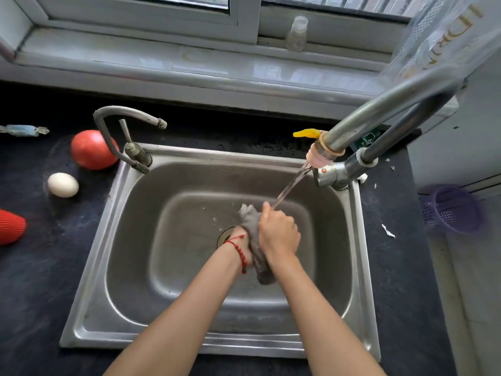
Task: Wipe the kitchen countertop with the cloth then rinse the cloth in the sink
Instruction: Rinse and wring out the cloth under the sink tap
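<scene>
while water runs, hands (278,234) wring grey (waffled) cloth (250,221).

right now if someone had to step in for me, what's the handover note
Left hand, red string bracelet on its wrist: closed on the grey cloth, mostly hidden behind it.
Right hand: clamped around the same cloth, above the steel sink basin.
Water runs from the tall right-hand steel tap onto the cloth and hands.
Done: cloth is in the sink, rinse under way. Whether the dark countertop was fully wiped cannot be told; white scraps lie right of the sink.
Left: finish rinsing, wring out, shut the tap.
</scene>
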Demonstrator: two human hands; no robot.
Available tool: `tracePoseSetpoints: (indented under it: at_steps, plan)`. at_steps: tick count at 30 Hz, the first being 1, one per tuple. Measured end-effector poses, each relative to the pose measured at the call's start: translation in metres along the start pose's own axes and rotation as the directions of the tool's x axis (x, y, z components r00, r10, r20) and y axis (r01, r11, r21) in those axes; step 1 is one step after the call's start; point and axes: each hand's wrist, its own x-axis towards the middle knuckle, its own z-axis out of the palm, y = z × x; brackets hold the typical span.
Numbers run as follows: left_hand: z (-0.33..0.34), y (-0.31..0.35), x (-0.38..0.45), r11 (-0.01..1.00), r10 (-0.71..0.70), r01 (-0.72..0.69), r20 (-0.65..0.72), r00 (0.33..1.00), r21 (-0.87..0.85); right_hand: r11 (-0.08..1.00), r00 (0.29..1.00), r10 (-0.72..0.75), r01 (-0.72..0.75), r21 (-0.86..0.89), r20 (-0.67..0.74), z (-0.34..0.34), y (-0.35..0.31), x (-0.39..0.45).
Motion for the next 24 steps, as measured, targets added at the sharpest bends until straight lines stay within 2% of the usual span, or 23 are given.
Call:
tracePoseSetpoints:
  at_steps: [1,2,5,7,9,11,13,16,18,19,22,23,24]
  plan:
    - [0.023,0.006,-0.045,0.995,0.094,-0.095,0.038,0.995,0.026,1.000,1.000,0.023,-0.023,0.013,-0.014,-0.003,-0.001,0.009]
    - [0.031,0.009,-0.057,0.984,0.174,-0.177,0.100,0.980,0.031,0.996,0.998,0.061,-0.059,0.070,-0.030,-0.003,0.001,0.018]
    - [0.045,0.015,-0.083,0.954,0.298,-0.300,0.114,0.948,-0.002,0.927,0.963,0.267,-0.242,0.288,-0.049,0.001,0.009,0.036]
    - [0.046,0.017,-0.096,0.947,0.320,-0.319,-0.033,0.947,0.034,0.824,0.944,0.330,-0.281,0.492,-0.013,-0.002,0.017,0.044]
    - [0.038,0.022,-0.100,0.935,0.352,-0.355,-0.122,0.928,0.000,0.759,0.978,0.205,-0.184,0.624,0.039,-0.010,0.024,0.050]
    - [0.034,0.024,-0.108,0.951,0.309,-0.297,-0.206,0.928,0.087,0.689,0.991,0.060,-0.127,0.714,0.118,-0.017,0.024,0.049]
    - [0.038,0.023,-0.113,0.953,0.248,-0.197,-0.219,0.944,0.229,0.683,0.975,-0.047,-0.129,0.719,0.219,-0.017,0.020,0.042]
    - [0.053,0.025,-0.122,0.959,0.082,-0.082,0.012,0.997,0.273,0.769,0.920,-0.229,-0.031,0.639,0.319,-0.016,0.016,0.025]
    - [0.052,0.026,-0.118,0.962,0.090,-0.108,0.081,0.993,0.252,0.812,0.860,-0.320,0.034,0.582,0.396,-0.017,0.021,0.016]
    - [0.049,0.027,-0.112,0.959,0.151,-0.159,0.052,0.987,0.236,0.810,0.856,-0.342,0.059,0.583,0.388,-0.019,0.026,0.014]
    - [0.040,0.028,-0.097,0.936,0.323,-0.309,-0.059,0.945,0.172,0.809,0.963,-0.227,0.105,0.578,0.144,-0.015,0.040,0.021]
    - [0.040,0.026,-0.098,0.928,0.350,-0.340,-0.048,0.935,0.150,0.797,0.984,-0.134,0.039,0.603,0.114,-0.010,0.043,0.022]
    - [0.041,0.025,-0.098,0.918,0.376,-0.367,-0.032,0.926,0.149,0.750,0.986,-0.044,-0.075,0.657,0.162,-0.006,0.043,0.021]
